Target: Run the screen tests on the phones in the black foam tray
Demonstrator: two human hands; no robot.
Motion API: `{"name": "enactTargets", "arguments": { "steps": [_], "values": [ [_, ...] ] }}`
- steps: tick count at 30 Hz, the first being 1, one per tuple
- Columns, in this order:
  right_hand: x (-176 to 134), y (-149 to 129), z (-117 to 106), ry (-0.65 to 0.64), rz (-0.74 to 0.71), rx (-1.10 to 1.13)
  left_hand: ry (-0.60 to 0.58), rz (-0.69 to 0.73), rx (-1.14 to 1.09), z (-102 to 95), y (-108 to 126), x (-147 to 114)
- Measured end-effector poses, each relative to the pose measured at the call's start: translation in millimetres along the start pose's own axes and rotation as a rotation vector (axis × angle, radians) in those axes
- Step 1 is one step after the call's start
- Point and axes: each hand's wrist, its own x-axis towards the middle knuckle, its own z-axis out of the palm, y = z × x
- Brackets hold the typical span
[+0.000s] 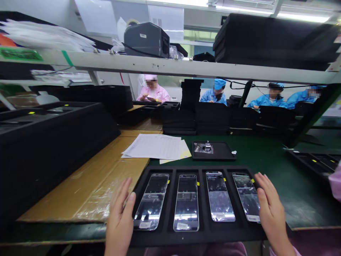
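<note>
Black tray (pixel 170 239) of four phones is flanked by left hand (pixel 120 222) and right hand (pixel 270 209), grips spread, touching its sides.

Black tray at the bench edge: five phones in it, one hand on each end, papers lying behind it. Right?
Not quite. The head view shows four phones in the black tray, one per slot, not five. The rest holds: the left hand is at its left end, the right hand at its right end, and the papers lie behind it.
</note>
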Motion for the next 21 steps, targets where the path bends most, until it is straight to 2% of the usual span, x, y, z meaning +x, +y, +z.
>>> {"name": "enactTargets", "arguments": {
  "steps": [4,8,11,15,19,21],
  "values": [
    [0.3,-5.1,-0.4,0.052,0.025,0.067,-0.015,0.037,-0.056,0.8,-2.9,0.7],
    [2.0,-9.5,-1.8,-0.024,-0.037,-0.02,-0.095,0.258,0.263,1.7,-4.0,2.7],
    [2.3,-11.9,-3.3,-0.003,-0.069,0.039,-0.123,0.323,0.288,4.0,-3.5,3.1],
    [2.2,-13.4,-5.1,-0.076,-0.134,-0.098,-0.131,0.42,0.405,7.4,-6.6,2.0],
    [2.9,-13.1,-3.7,-0.145,-0.144,-0.082,-0.248,0.379,0.429,10.6,-11.1,-0.6],
    [3.5,-13.6,-2.9,-0.163,-0.153,-0.118,-0.248,0.362,0.415,12.1,-10.7,-1.9]
  ]
}}
